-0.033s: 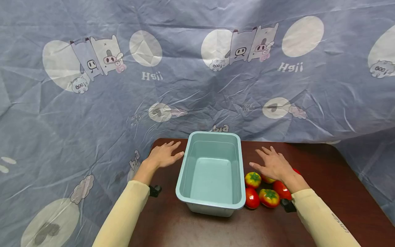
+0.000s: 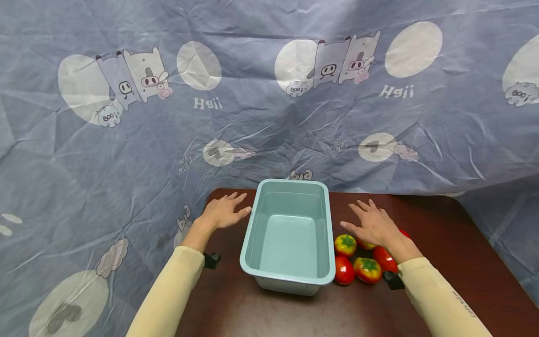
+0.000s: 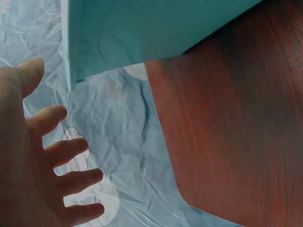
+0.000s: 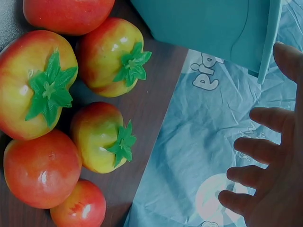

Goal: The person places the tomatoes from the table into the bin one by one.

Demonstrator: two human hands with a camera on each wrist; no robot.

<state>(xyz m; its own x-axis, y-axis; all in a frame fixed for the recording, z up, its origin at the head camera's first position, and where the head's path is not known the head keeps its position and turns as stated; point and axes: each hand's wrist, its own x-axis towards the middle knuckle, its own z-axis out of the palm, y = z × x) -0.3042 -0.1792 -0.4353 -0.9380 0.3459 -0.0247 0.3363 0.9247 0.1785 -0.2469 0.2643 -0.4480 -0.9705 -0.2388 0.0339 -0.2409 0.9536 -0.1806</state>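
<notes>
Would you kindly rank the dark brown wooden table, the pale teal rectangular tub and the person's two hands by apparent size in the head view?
1. Table
2. Tub
3. Left hand and right hand: too alike to rank

Open-topped bin (image 2: 290,241), tomatoes (image 2: 367,270) crowding right side

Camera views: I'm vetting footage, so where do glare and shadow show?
Head: shadow beneath the tub, pale sheen on the near tabletop; right wrist: white highlights on the glossy fruit, right hand dark; left wrist: left hand dark against paler cloth.
</notes>
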